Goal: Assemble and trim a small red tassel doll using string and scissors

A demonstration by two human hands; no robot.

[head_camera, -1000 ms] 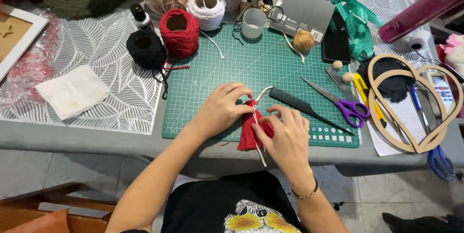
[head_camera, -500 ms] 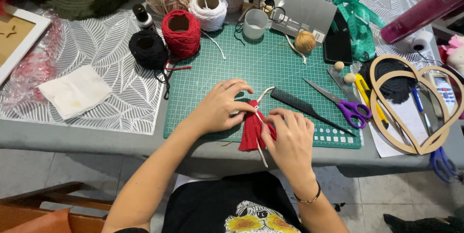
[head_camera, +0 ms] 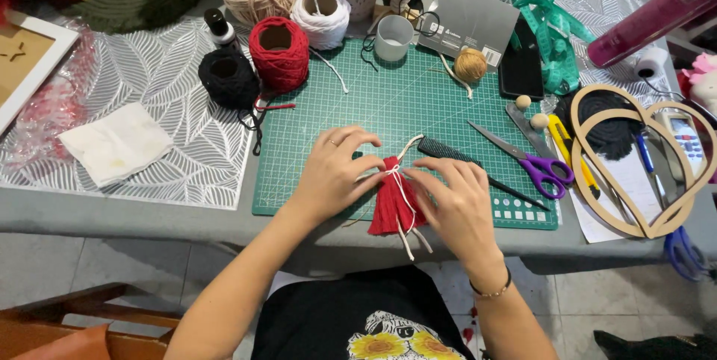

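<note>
surface: grey table (head_camera: 112, 210), green cutting mat (head_camera: 418, 106) centred on it, craft clutter all round; leaf-pattern placemat (head_camera: 164, 98) off to your left.
step: looks like you're cinching the neck of a red yarn tassel (head_camera: 393, 203) with white cord (head_camera: 403, 199). Knot reads as tied or nearly so; judgement only.
left hand: your left hand (head_camera: 336, 173) pinches the tassel head from the left, fingertips closed on the top of the bundle right at the wrap.
right hand: your right hand (head_camera: 455, 207) rests over the right flank of the tassel, fingers curled toward the cord. Cannot tell whether it actually grips the cord or only presses it.
tassel position: between both hands, lying flat at the near edge of the mat, skirt pointing toward you and overhanging the mat edge.
tassel look: short, dense red strands, fanned at the bottom; white cord wraps just under the head, two tails trailing past the skirt, one loose end curling away above the grip.
next move needs: steady pinch on the head while the cord tails are pulled tight; then a trim.
near the grip: black comb (head_camera: 478, 172) just beyond your right fingers, purple-handled scissors (head_camera: 526, 158) a bit further right.
further out: red yarn ball (head_camera: 278, 54) and black yarn ball (head_camera: 228, 76) well beyond your left hand.
</note>
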